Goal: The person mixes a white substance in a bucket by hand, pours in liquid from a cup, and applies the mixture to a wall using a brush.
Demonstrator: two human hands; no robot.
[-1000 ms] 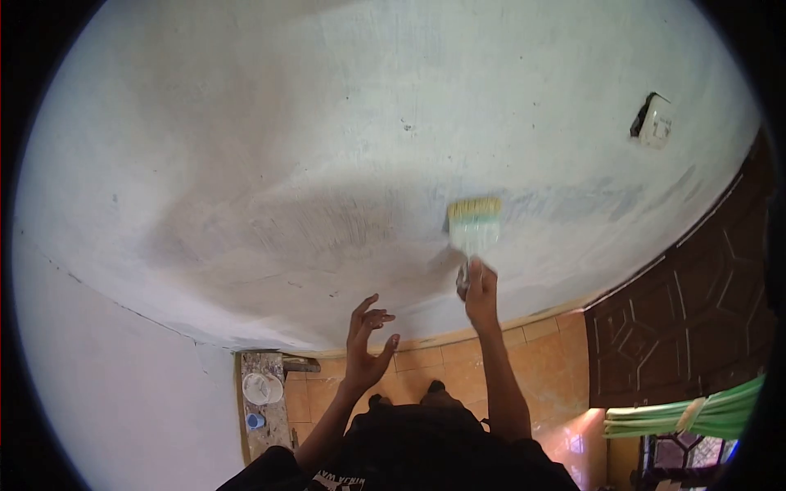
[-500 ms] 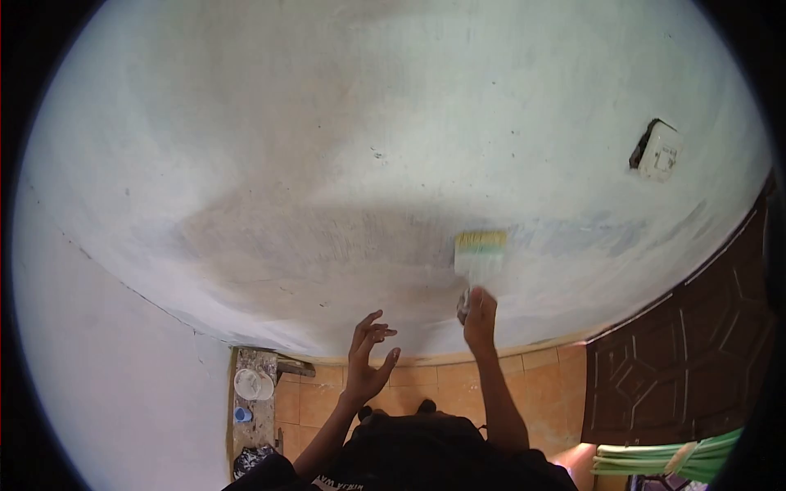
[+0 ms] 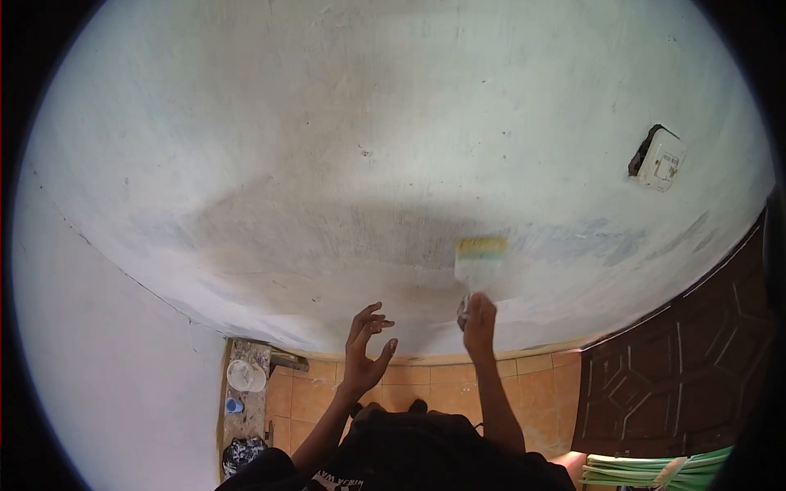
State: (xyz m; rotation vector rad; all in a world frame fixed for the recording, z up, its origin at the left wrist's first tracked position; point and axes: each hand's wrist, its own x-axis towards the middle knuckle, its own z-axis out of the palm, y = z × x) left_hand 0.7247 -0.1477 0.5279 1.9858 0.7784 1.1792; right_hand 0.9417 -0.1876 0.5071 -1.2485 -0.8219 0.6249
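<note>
A wide brush (image 3: 481, 260) with yellowish bristles and a pale body stands bristles up against the patchy white wall (image 3: 426, 123). My right hand (image 3: 479, 326) is closed round its handle, low in front of the wall. My left hand (image 3: 367, 348) is raised to the left of the brush, its fingers apart and slightly bent, holding nothing. Whether the left fingertips touch the wall cannot be told. Shadows of the arms and body fall on the wall.
A tilted switch plate (image 3: 661, 159) hangs beside a dark hole at the right. A dark panelled door (image 3: 675, 360) and green cloth (image 3: 655, 470) are lower right. At lower left, a stained bench (image 3: 255, 419) bears a white tub (image 3: 240, 375) and blue cup (image 3: 234, 405). Orange tiles (image 3: 458, 398) cover the floor.
The brush and my right hand have shifted slightly down in view. The bench and door have moved a little left, and the switch plate slightly down. My left hand stays raised and empty.
</note>
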